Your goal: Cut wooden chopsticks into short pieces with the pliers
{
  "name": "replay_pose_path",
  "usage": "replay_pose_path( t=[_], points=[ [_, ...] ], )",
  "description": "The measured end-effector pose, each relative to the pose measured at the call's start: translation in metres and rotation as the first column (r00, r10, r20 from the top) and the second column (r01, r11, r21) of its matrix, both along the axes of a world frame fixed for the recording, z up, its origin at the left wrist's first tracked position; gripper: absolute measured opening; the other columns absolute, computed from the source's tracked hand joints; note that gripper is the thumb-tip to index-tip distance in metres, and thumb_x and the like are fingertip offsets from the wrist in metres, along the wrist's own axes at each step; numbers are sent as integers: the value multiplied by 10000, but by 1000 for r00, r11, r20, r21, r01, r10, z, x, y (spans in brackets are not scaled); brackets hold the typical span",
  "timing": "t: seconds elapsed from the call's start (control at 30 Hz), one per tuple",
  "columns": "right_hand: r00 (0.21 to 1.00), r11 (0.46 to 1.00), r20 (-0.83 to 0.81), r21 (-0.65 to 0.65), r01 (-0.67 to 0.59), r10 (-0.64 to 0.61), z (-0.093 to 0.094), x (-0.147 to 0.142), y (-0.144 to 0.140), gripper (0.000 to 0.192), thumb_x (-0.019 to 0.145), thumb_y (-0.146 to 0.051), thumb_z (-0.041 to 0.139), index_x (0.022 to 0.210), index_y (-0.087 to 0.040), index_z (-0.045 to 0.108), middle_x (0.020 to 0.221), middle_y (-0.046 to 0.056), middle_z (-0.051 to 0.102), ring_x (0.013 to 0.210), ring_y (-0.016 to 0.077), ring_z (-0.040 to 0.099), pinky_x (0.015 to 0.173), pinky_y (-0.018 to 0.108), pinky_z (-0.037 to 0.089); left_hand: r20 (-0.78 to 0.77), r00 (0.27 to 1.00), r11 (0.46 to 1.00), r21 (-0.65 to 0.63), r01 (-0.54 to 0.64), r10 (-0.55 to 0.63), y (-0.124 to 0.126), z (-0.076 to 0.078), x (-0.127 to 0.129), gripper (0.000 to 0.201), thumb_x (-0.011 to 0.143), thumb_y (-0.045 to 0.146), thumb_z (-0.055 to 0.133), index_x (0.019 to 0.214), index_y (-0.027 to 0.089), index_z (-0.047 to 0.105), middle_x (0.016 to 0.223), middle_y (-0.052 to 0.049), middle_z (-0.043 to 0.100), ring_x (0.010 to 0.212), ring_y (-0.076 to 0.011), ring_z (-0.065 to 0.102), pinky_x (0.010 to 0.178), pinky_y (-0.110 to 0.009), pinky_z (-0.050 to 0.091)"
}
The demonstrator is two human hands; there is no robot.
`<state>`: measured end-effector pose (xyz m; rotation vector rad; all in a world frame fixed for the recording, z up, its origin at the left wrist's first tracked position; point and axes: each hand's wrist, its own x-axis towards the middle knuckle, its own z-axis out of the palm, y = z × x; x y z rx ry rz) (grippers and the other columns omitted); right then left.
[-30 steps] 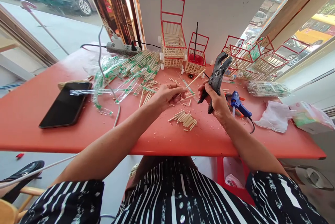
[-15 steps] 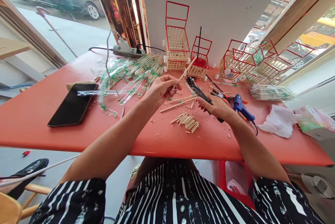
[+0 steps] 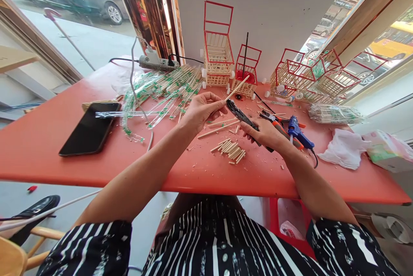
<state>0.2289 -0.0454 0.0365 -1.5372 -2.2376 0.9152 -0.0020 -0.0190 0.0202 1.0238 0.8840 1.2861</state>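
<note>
Between its thumb and fingers, my left hand pinches a thin wooden stick that points up and to the right. My right hand is wrapped round a black utility knife. The knife's far end meets the stick near my left fingertips; its blade is too small to make out. Below the hands lies a pile of short cut stick pieces. A few longer sticks rest on the table behind that pile, among wood crumbs.
Wrapped chopsticks and a phone lie left on the red table. Small stick-built carts stand at the back. On the right are a blue glue gun, pliers, a white cloth and a packed stick bundle.
My left hand has shifted slightly right with the stick, which now tilts lower. The knife has come to the stick's side, and my right hand has moved a little left.
</note>
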Motion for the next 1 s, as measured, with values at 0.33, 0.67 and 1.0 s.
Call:
replay_pose_path(
  t=[0.33, 0.67, 1.0],
  points=[
    [1000, 1000, -10, 11, -25, 25, -3, 0, 3, 654, 976, -779, 467, 936, -166, 689, 825, 86, 745, 647, 159, 670, 559, 248, 478, -21, 997, 995, -64, 71, -73, -8, -1, 11, 332, 918, 69, 744, 804, 202, 463, 616, -21, 735, 389, -34, 502, 446, -184, 348],
    [998, 999, -47, 14, -32, 33, -8, -2, 0, 721, 943, -831, 473, 944, -151, 712, 771, 70, 732, 551, 131, 635, 493, 242, 476, -45, 993, 991, -80, 107, -111, -7, -2, 10, 367, 923, 8, 727, 867, 213, 427, 618, -23, 739, 418, -61, 581, 451, -195, 353],
    [995, 998, -85, 11, 58, -57, -7, -3, 0, 711, 902, -864, 511, 807, -172, 644, 706, 59, 709, 498, 117, 598, 462, 245, 475, -54, 982, 963, -215, 163, -179, -3, 14, -4, 177, 1124, 189, 418, 962, 185, 492, 759, -76, 785, 627, -175, 773, 571, -251, 546]
  ],
)
